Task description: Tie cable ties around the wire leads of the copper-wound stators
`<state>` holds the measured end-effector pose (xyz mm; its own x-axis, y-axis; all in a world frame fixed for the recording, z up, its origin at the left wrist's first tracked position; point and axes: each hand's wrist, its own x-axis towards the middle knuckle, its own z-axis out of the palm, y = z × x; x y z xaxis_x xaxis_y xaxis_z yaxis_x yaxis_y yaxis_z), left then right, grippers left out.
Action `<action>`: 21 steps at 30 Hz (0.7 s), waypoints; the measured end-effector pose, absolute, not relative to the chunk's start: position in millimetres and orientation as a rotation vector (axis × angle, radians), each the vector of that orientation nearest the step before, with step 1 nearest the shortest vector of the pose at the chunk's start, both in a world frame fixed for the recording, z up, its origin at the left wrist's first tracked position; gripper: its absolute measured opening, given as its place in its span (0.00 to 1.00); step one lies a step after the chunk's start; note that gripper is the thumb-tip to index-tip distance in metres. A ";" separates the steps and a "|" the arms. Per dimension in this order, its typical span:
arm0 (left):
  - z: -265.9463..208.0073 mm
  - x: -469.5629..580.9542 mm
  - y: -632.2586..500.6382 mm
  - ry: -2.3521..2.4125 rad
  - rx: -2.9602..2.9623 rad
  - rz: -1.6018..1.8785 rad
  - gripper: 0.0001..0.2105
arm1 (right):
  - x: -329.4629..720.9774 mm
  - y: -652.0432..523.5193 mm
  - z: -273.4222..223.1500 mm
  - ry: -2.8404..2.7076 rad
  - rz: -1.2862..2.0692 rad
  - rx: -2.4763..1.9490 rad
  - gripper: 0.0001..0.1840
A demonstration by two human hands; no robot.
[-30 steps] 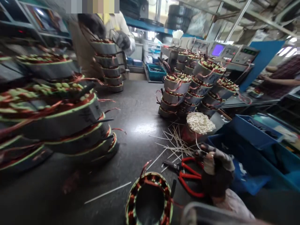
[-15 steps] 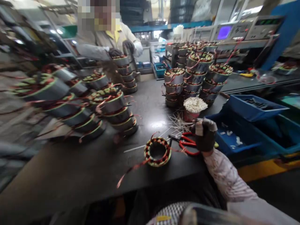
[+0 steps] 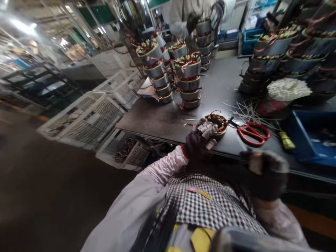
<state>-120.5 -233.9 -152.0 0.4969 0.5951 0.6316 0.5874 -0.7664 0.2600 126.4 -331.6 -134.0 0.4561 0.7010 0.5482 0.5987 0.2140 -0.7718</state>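
Note:
A small motor stator point(image 3: 223, 131) with red and green windings lies at the front of the dark bench. My left hand point(image 3: 199, 140), in a dark glove with pale fingertips, grips its near left side, fingers over the rim and thumb outside. My right hand point(image 3: 269, 173), gloved and blurred by motion, is closed in front of the bench edge, apart from the stator. What its fingers hold, if anything, I cannot make out. Between the stator and the blue bin rest red-handled scissors point(image 3: 253, 134), with thin white strips point(image 3: 248, 111) strewn behind them.
Stacked stators point(image 3: 188, 82) stand at the left, more stators point(image 3: 273, 49) at the right back. Near those is a container of white pieces point(image 3: 287, 89). A blue bin point(image 3: 301, 140) and a yellow-handled tool point(image 3: 286, 140) lie right. White crates point(image 3: 89, 119) flank the bench. A co-worker point(image 3: 181, 17) stands opposite.
My view has swung left and down. My left hand has come into view on the stator. My right hand has moved from beside the scissors back towards my body.

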 end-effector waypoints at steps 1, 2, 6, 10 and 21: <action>-151.4 -115.8 -222.1 1.085 2.751 1.124 0.24 | 111.3 -336.6 -136.9 -1.189 0.197 -1.442 0.19; -149.3 -113.7 -212.4 1.111 2.780 1.062 0.24 | 97.8 -335.6 -138.3 -1.184 0.291 -1.407 0.19; -133.8 -120.5 -191.8 1.145 2.751 0.791 0.18 | 76.8 -280.8 -128.9 -1.115 0.462 -1.300 0.22; -123.5 -132.0 -177.7 1.066 2.645 0.760 0.11 | 93.6 -212.5 -113.8 -0.950 0.624 -1.249 0.26; -149.3 -104.3 -198.8 1.046 2.693 0.991 0.09 | 95.7 -340.5 -153.0 -0.958 -0.249 -1.650 0.15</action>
<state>-104.3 -198.8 -149.3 0.5557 0.6311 0.5413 0.5748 -0.7620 0.2983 95.7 -340.5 -153.0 0.6440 0.4534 0.6162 0.6959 -0.0126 -0.7180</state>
